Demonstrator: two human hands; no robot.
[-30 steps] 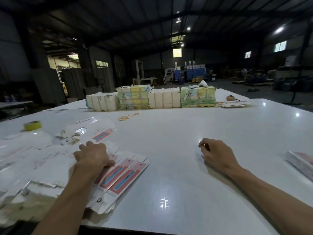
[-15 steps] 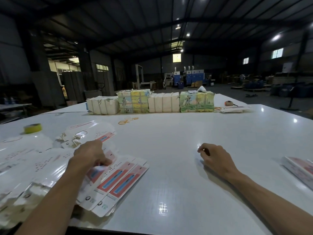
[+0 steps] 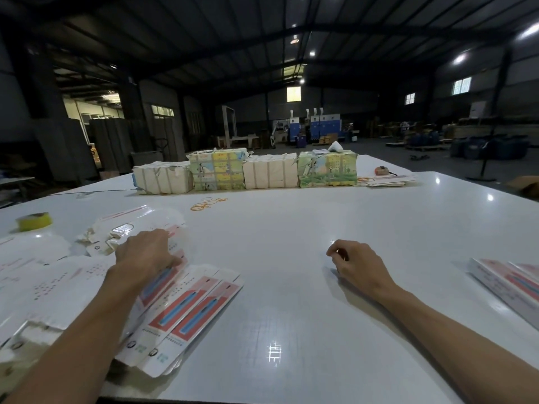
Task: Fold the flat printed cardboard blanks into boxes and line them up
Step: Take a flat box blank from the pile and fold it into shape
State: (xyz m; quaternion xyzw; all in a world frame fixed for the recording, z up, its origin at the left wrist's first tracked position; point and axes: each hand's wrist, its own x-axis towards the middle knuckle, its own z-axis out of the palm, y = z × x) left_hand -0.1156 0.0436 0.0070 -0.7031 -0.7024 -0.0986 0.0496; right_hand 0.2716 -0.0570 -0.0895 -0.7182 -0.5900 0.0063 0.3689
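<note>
A fanned pile of flat printed blanks (image 3: 198,307), white with red and blue panels, lies at the left of the white table (image 3: 291,234). My left hand (image 3: 145,255) rests on top of the pile, its fingers and thumb curled on the edge of the top blank (image 3: 159,282), which looks slightly raised. My right hand (image 3: 358,265) rests on the bare table to the right, fingers loosely curled and holding nothing. Folded boxes (image 3: 507,284) with the same print lie at the right edge.
More loose blanks and scraps (image 3: 52,275) spread over the left side. A yellow tape roll (image 3: 35,220) sits at far left. Bundled stacks (image 3: 245,173) line the far edge, with rubber bands (image 3: 207,203) in front and flat sheets (image 3: 388,180) beside them.
My left hand has slid a little farther along the pile and the top blank has lifted under it. My right hand has stayed in place.
</note>
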